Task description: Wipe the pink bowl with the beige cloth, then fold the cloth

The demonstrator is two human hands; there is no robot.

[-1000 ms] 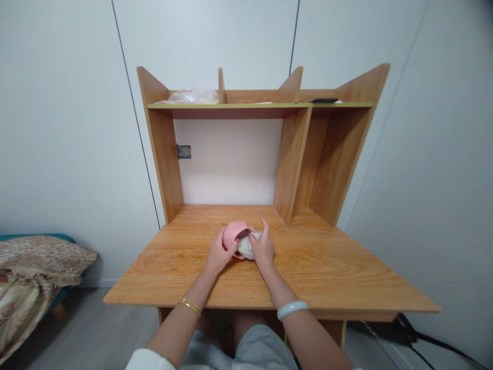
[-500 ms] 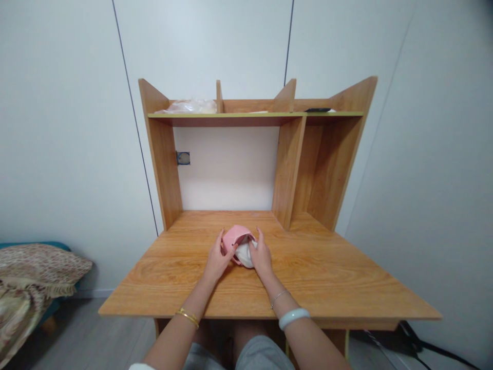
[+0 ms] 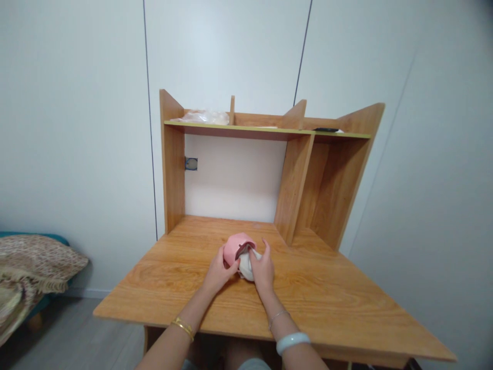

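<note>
A small pink pouch [image 3: 235, 247] rests on the wooden desktop, its dark mouth turned toward me and to the right. Bunched white cloth [image 3: 245, 266] sits in and below that mouth; how much of it is inside I cannot see. My left hand [image 3: 219, 270] is closed round the pouch's left side, with the thumb at the lower edge of the mouth. On the right, my right hand [image 3: 263, 268] pinches the white cloth, its thumb pressed into the folds and its index finger raised away from the pouch.
The wooden desk [image 3: 162, 288] carries a shelf unit [image 3: 295, 190] at the back. A clear plastic bag [image 3: 204, 117] and a flat black object [image 3: 325, 129] lie on the upper shelf. A patterned blanket [image 3: 38, 259] covers a piece of furniture at the left.
My view has tilted and shifted. The right index finger has lifted farther from the pouch, and the pouch's mouth has turned more to the right. Both hands keep their hold.
</note>
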